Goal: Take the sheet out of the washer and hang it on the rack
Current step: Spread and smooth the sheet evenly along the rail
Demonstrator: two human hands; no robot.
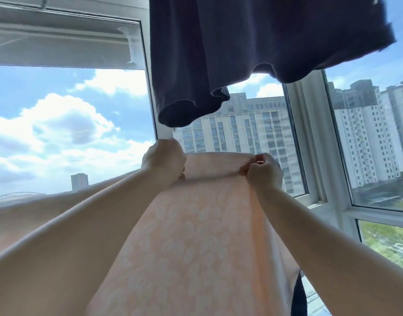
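Note:
A peach sheet (196, 236) with a pale leaf pattern hangs down in front of me, its top edge raised toward the window. My left hand (164, 161) grips that top edge at the left. My right hand (264, 171) pinches the same edge at the right, fingers closed on a fold. Both arms reach up and forward. More of the sheet spreads off to the lower left. The rack itself is hidden; I cannot tell what the sheet's edge rests on. The washer is out of view.
A dark navy garment (253, 42) hangs overhead, its hem just above my hands. White window frames (309, 142) stand right behind the sheet, with sky and tall buildings outside. A white ceiling beam (59, 42) runs across the upper left.

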